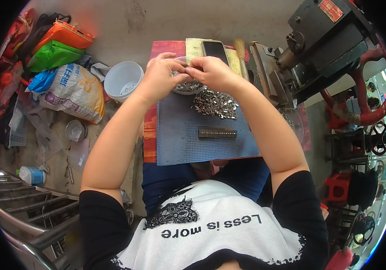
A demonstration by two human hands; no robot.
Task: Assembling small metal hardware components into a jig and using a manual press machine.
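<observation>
My left hand (162, 77) and my right hand (212, 72) meet over a round clear tub (187, 92) of small metal pieces at the far side of the table. Both have their fingertips pinched together, and whatever sits between them is too small to make out. A loose heap of small shiny metal pieces (217, 104) lies just right of the tub, under my right wrist. Nearer me on the blue ribbed mat (175, 139) rests a dark metal bar-shaped block (217, 132) with a row of slots or pieces along it.
A phone (214, 50) and a brush (240, 54) lie at the table's far edge. To the right stands a heavy dark machine (328, 45) with a red handwheel (359, 114). A white bucket (123, 80) and a printed sack (69, 92) are on the left. Metal rails (31, 216) stand lower left.
</observation>
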